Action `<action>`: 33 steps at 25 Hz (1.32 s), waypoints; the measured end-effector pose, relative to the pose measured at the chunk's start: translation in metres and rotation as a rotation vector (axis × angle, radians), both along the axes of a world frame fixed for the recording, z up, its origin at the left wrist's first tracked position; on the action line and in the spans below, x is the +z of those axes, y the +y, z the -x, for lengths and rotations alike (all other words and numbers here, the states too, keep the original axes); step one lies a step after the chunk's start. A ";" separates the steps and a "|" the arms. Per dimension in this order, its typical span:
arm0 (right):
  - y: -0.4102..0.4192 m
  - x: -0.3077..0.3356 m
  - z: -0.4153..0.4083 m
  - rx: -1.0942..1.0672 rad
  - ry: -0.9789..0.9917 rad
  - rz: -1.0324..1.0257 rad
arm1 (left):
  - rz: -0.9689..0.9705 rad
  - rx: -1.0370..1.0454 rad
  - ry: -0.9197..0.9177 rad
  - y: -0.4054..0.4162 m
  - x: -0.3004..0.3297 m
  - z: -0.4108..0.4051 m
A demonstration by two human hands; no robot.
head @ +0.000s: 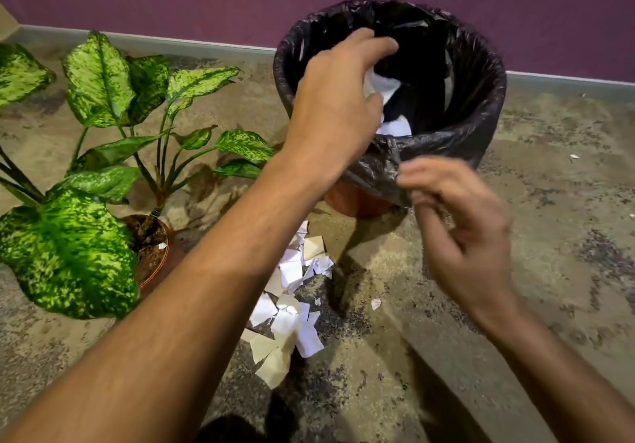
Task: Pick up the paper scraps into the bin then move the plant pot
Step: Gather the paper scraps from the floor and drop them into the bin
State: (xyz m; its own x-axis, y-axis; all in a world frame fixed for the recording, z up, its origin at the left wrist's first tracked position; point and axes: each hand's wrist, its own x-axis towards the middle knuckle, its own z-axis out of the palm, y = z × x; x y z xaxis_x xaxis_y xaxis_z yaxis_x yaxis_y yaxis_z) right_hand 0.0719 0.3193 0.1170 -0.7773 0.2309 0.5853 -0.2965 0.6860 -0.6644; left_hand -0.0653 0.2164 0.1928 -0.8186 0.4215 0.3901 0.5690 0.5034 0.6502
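A bin [481, 112] lined with a black plastic bag stands on the floor near the purple wall. My left hand [336, 99] is over its near rim, fingers curled around white paper scraps [378, 85] held above the opening. More white scraps lie inside the bin. My right hand [460, 233], blurred, is just in front of the bin at the hanging edge of the bag, fingers bent; whether it pinches anything is unclear. A pile of white and cream paper scraps [292, 301] lies on the floor under my left forearm. The brown plant pot [154, 253] with large speckled green leaves stands at the left.
Stray small scraps [376, 303] lie on the mottled floor to the right of the pile, and another bit [574, 156] lies beyond the bin at the right. The grey skirting [206, 44] runs along the wall behind.
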 end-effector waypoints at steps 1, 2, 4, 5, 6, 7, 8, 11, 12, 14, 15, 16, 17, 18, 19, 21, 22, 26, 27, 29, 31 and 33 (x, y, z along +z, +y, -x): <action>-0.003 -0.015 -0.008 0.053 -0.062 -0.003 | 0.024 -0.025 -0.009 -0.003 -0.005 -0.003; -0.004 -0.030 -0.015 0.084 -0.134 -0.021 | 0.028 -0.036 -0.006 -0.007 -0.011 -0.007; -0.004 -0.063 -0.025 0.092 -0.328 -0.093 | -0.025 -0.035 0.053 -0.016 -0.024 -0.021; -0.002 -0.079 -0.030 0.084 -0.457 -0.150 | -0.061 -0.036 0.114 -0.022 -0.031 -0.029; 0.000 -0.096 -0.034 0.076 -0.600 -0.221 | -0.093 -0.049 0.181 -0.028 -0.041 -0.039; 0.002 -0.113 -0.039 0.074 -0.746 -0.290 | -0.110 -0.079 0.240 -0.035 -0.054 -0.049; 0.002 -0.129 -0.043 0.083 -0.884 -0.341 | -0.104 -0.119 0.275 -0.046 -0.069 -0.060; -0.002 -0.172 -0.058 0.119 -1.187 -0.449 | 0.104 -0.200 0.206 -0.092 -0.128 -0.091; -0.006 -0.184 -0.061 0.121 -1.213 -0.503 | 0.236 -0.177 0.122 -0.110 -0.149 -0.098; -0.012 -0.198 -0.062 0.125 -1.203 -0.570 | 0.566 -0.082 -0.159 -0.143 -0.183 -0.102; -0.013 -0.201 -0.058 0.133 -1.198 -0.569 | 0.708 -0.034 -0.284 -0.155 -0.197 -0.100; -0.014 -0.202 -0.051 0.146 -1.199 -0.549 | 0.800 0.021 -0.369 -0.165 -0.209 -0.096; -0.014 -0.203 -0.042 0.162 -1.198 -0.517 | 0.837 0.074 -0.423 -0.173 -0.217 -0.091; -0.017 -0.202 -0.032 0.170 -1.190 -0.481 | 0.828 0.124 -0.466 -0.181 -0.223 -0.087; -0.019 -0.202 -0.022 0.166 -1.175 -0.453 | 0.799 0.166 -0.506 -0.187 -0.227 -0.084; -0.025 -0.203 0.001 0.156 -1.132 -0.418 | 0.764 0.236 -0.572 -0.201 -0.233 -0.078; -0.030 -0.203 0.013 0.170 -1.115 -0.405 | 0.768 0.266 -0.584 -0.208 -0.235 -0.075; -0.053 -0.201 0.048 0.332 -1.039 -0.449 | 0.839 0.280 -0.644 -0.231 -0.240 -0.070; -0.061 -0.200 0.053 0.379 -1.019 -0.452 | 0.866 0.267 -0.644 -0.232 -0.241 -0.070; -0.079 -0.199 0.056 0.464 -0.970 -0.484 | 0.902 0.273 -0.597 -0.233 -0.239 -0.072; -0.096 -0.197 0.050 0.541 -0.926 -0.556 | 0.870 0.295 -0.511 -0.236 -0.237 -0.070; -0.111 -0.194 0.040 0.599 -0.898 -0.635 | 0.755 0.289 -0.481 -0.244 -0.236 -0.069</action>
State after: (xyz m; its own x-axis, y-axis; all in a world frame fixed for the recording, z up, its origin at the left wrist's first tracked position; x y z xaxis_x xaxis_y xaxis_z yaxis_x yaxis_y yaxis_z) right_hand 0.0315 0.2088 -0.0771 -0.8441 -0.4250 -0.3268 -0.2867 0.8729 -0.3948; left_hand 0.0040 -0.0273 -0.0430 -0.9334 0.1801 -0.3104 0.1114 0.9676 0.2266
